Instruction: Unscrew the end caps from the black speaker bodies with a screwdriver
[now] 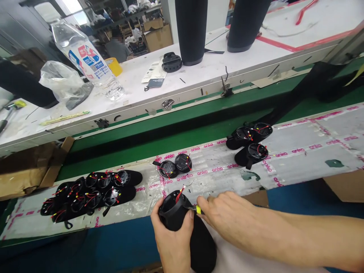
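My left hand (pixel 173 242) is wrapped round the upper end of a black cylindrical speaker body (pixel 203 242), thumb on the near side. The open end faces up and away, and red wires (pixel 179 195) with a pale plug stick out of it. My right hand (pixel 218 208) is closed round a small tool with a yellow part and a thin metal tip (pixel 198 209). That tip touches the rim of the speaker body beside my left thumb. Most of the tool's handle is hidden in my fist, so its exact kind is unclear.
A plastic-covered ledge (pixel 210 167) carries several similar black speaker bodies (pixel 113 195) with red wires. Beyond it, the white workbench (pixel 136 96) holds a water bottle (pixel 88 57), a black strapped part (pixel 171 62) and tall black cylinders (pixel 192 30). A person sits far behind.
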